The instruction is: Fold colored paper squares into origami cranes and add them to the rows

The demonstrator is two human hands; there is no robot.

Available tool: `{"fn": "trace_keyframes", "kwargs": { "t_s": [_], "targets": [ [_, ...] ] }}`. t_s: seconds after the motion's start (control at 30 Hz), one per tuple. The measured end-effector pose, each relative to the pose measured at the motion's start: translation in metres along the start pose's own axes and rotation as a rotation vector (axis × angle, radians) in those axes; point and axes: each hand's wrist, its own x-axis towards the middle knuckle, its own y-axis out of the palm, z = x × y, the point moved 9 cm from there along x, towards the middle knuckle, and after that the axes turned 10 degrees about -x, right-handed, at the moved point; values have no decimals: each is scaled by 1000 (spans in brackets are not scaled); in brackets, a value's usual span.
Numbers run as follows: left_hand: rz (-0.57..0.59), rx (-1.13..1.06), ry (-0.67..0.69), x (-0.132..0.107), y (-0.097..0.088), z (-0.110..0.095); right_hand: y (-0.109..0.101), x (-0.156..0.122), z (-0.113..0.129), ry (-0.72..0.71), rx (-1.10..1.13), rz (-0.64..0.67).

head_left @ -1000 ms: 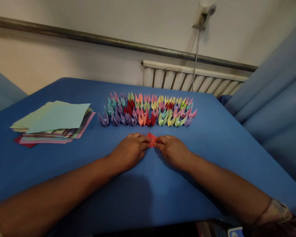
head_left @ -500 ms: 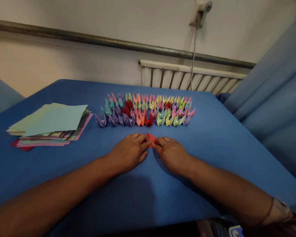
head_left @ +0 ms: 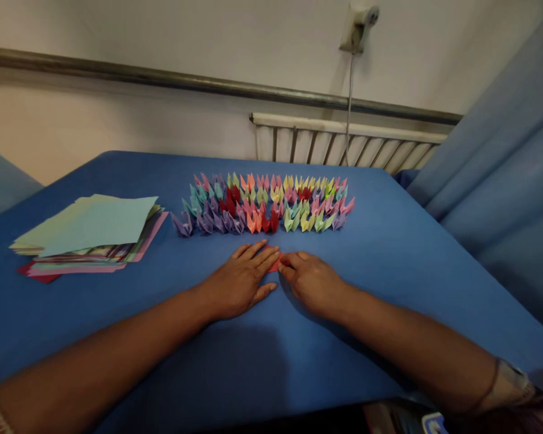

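hands | left hand flat, fingers spread on folded red paper | right hand curled, pinching its edge

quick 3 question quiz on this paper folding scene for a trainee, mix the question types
1. True or false: the stack of flat paper sheets lies on the person's left side of the blue table.
2. Multiple choice: the small red paper lies A) on top of the stack, B) between the fingertips of the left hand and the right hand, C) among the rows of folded paper pieces.
3. Fill in: the folded pieces stand in rows on the ___ side of the hands.

Key: 1 true. 2 B. 3 far.
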Motion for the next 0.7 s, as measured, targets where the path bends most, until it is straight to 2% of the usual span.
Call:
{"fn": "trace_keyframes", "kwargs": {
  "t_s": [0.23, 0.37, 0.47, 0.7],
  "targets": [
    [-104, -72, -33, 9, -15, 16, -3, 1, -3, 38, 18, -17],
    [-189, -146, -7, 15, -27, 19, -1, 6, -12, 86, 114, -41],
    [-235, -166, -38, 14, -33, 22, 1, 9, -22, 127, 201, -68],
    [-159, -143, -142, 11, -31, 17, 2, 9, -33, 221, 313, -122]
  ]
}}
